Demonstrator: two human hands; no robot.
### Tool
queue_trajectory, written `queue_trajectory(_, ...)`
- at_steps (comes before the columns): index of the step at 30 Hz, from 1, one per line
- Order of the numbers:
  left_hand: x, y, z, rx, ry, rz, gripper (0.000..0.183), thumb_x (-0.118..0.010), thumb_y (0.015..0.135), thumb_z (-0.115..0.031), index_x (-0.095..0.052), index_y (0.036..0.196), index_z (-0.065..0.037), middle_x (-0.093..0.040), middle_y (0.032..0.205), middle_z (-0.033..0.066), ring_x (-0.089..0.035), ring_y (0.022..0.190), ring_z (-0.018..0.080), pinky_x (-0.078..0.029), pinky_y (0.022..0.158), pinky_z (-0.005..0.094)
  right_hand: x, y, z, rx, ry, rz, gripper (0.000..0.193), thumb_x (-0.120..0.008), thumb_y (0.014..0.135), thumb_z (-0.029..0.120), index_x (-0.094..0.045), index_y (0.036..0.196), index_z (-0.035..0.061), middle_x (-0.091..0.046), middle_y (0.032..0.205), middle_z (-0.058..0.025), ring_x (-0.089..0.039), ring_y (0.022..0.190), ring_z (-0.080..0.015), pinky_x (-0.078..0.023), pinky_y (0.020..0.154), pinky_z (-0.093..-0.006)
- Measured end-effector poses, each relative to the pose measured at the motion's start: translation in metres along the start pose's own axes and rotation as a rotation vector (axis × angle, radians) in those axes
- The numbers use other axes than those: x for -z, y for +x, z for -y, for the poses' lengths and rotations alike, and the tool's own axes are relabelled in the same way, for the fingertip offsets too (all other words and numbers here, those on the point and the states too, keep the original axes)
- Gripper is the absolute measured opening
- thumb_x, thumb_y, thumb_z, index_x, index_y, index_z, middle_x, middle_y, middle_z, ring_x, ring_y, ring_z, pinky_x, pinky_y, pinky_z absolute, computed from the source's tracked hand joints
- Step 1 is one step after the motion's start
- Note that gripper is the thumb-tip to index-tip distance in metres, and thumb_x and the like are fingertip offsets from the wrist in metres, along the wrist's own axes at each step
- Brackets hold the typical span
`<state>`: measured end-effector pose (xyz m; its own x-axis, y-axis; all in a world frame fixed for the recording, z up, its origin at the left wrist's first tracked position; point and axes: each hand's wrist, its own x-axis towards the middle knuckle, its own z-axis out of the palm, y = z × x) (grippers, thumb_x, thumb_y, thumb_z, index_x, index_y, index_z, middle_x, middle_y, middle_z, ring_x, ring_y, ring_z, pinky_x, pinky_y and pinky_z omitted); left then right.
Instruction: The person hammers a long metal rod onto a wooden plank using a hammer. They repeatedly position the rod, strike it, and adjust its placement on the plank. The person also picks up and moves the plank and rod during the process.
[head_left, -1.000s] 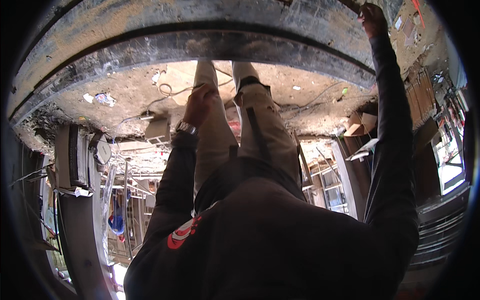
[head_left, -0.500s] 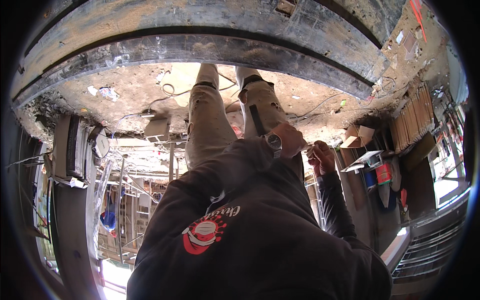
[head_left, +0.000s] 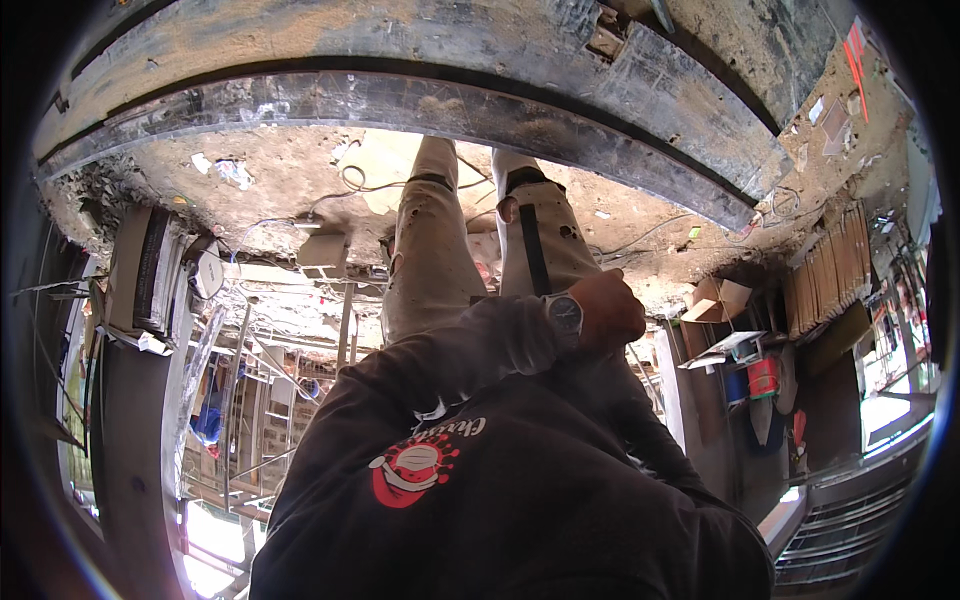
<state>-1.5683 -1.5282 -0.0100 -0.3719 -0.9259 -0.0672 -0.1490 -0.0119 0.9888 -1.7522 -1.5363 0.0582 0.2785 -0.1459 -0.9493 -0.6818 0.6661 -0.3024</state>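
Dirt floor (head_left: 290, 170) spreads below. The left hand (head_left: 612, 310), with a watch (head_left: 566, 315), curls by the trousers (head_left: 430, 260); the right hand, seemingly behind it, is hidden. I cannot tell either grip. Carton (head_left: 716, 300) and beam (head_left: 440, 108) lie farther out.

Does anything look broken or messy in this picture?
Yes. The light trousers look damaged: there are ragged holes in the right leg, where the cloth should be whole. Also, scraps of litter lie on the dirt ground toward the upper left, which looks untidy.
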Motion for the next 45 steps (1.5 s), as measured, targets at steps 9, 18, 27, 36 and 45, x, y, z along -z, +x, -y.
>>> queue_trajectory(9,-0.030,-0.001,0.025,-0.023,-0.122,-0.301,0.012,-0.064,0.073,-0.029,-0.066,0.068,-0.018,-0.066,0.073,0.0010,-0.066,0.073,0.0223,-0.046,0.068,0.0383,0.042,0.041,0.032,0.180,-0.426,-0.166,0.029,-0.058,0.094,0.014,-0.055,0.121,0.0034,-0.063,0.107,-0.0106,-0.064,0.097,-0.0214,-0.054,0.081,-0.0328)
queue_trajectory(18,-0.103,0.022,0.034,-0.039,0.011,-0.690,0.023,-0.063,0.072,-0.030,-0.055,0.057,-0.015,-0.054,0.059,0.0053,-0.059,0.058,0.0259,-0.042,0.054,0.0378,0.074,0.094,0.094,0.295,-0.651,-0.230,0.028,-0.056,0.094,0.014,-0.056,0.120,0.0032,-0.063,0.105,-0.0105,-0.064,0.095,-0.0209,-0.054,0.079,-0.0319)
queue_trajectory(27,-0.091,0.024,0.041,-0.059,0.000,-0.788,0.017,-0.067,0.070,-0.024,-0.056,0.064,-0.012,-0.053,0.062,0.0097,-0.057,0.060,0.0312,-0.043,0.052,0.0408,0.053,0.110,0.110,0.392,-0.952,-0.177,0.027,-0.055,0.095,0.014,-0.056,0.119,0.0031,-0.063,0.104,-0.0104,-0.064,0.093,-0.0203,-0.054,0.077,-0.0311)
queue_trajectory(36,-0.083,-0.055,0.012,0.301,-0.126,-0.791,0.021,-0.069,0.074,-0.021,-0.062,0.091,-0.013,-0.065,0.085,0.0117,-0.065,0.083,0.0341,-0.051,0.068,0.0439,-0.023,0.085,0.057,0.403,-1.333,0.144,0.026,-0.053,0.095,0.015,-0.057,0.118,0.0029,-0.063,0.102,-0.0103,-0.065,0.091,-0.0198,-0.054,0.076,-0.0303)
queue_trajectory(45,-0.120,-0.174,0.106,0.546,-0.233,-0.566,0.027,-0.061,0.083,-0.018,-0.060,0.110,-0.019,-0.067,0.093,0.0130,-0.067,0.091,0.0336,-0.052,0.078,0.0449,-0.127,0.079,-0.031,0.447,-1.678,0.246,0.025,-0.052,0.095,0.015,-0.057,0.117,0.0027,-0.063,0.100,-0.0102,-0.065,0.089,-0.0192,-0.054,0.074,-0.0295)
